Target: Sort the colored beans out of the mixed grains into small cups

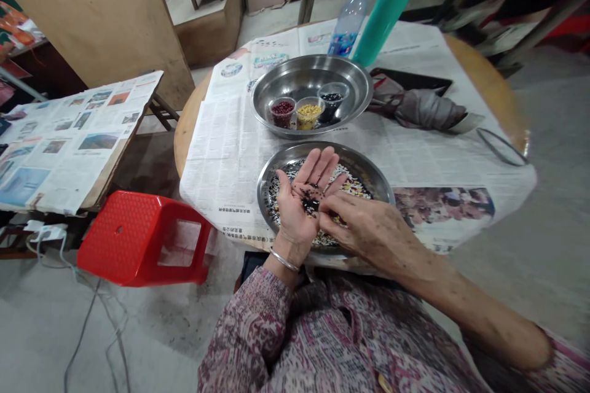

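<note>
Currently | dark grains (pixel 310 202): tiny, clustered | left grip (pixel 295 214): spread palm-up beneath them | right grip (pixel 369 224): curled, can't tell if pinching

Newspaper (pixel 216 163) covering the round table (pixel 187 123) carries Chinese print. Near its front edge, upside down to the viewer, are three short lines of bold characters; they seem to include 燃气管理条例, "gas management regulations", and 公告, "announcement". Its smaller columns are too fine to read. So is the print on another newspaper (pixel 59 141) at left and on the plastic bottle's blue label (pixel 342 44).
</note>
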{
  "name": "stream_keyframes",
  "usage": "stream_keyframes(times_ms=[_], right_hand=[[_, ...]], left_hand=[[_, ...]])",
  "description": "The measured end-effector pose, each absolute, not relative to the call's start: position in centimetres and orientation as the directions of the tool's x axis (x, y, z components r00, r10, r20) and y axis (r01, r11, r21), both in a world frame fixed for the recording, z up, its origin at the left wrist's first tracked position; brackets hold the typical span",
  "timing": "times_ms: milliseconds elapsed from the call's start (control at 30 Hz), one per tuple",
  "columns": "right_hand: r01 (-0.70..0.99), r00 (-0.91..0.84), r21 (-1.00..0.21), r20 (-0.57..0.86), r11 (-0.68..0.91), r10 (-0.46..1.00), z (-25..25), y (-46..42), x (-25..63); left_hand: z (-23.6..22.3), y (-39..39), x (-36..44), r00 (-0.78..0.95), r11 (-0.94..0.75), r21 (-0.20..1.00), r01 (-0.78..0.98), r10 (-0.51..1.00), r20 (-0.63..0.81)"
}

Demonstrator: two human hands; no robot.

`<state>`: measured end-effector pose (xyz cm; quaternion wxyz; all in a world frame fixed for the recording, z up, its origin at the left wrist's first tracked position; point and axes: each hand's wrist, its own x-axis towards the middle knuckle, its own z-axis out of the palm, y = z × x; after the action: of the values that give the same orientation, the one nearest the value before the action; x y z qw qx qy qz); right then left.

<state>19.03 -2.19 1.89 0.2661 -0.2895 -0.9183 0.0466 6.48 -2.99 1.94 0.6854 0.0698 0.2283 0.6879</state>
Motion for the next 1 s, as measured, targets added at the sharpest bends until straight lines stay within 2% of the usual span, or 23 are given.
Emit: stream_keyframes(times_ms=[133, 367, 567, 800, 900, 1000], right_hand=[[0.552, -0.684, -0.226, 0.427, 0.803, 0.591, 1.1, -2.2, 20.1], [0.577, -0.602, -0.281, 0.488, 0.767, 0.632, 1.6, -2.4, 19.7], [0.565, -0.671, -0.138, 0.498, 0.814, 0.55, 2.2, -2.2, 18.7], [0.559, -0.73, -0.004, 0.472, 0.829, 0.495, 2.6, -2.0, 18.1], [0.552, -0.735, -0.008, 0.469, 0.834, 0.491, 2.7, -1.9, 17.8], [0.554, -0.723, -0.05, 0.465, 0.831, 0.511, 2.7, -1.8, 17.9]], left_hand=[[2.4, -3.0, 6.5, -0.055, 0.05, 0.37, -0.928, 0.962, -0.267], [2.4, -3.1, 6.5, -0.069, 0.042, 0.444, -0.895, 0.97, -0.232], [2.9, -3.1, 6.7, -0.053, 0.079, 0.375, -0.924, 0.942, -0.33], [1.7, -3.0, 6.6, -0.041, 0.049, 0.419, -0.907, 0.978, -0.202], [1.3, -3.0, 6.5, -0.039, 0.027, 0.422, -0.906, 0.988, -0.146], [1.4, -3.0, 6.5, -0.046, 0.04, 0.448, -0.893, 0.983, -0.18]])
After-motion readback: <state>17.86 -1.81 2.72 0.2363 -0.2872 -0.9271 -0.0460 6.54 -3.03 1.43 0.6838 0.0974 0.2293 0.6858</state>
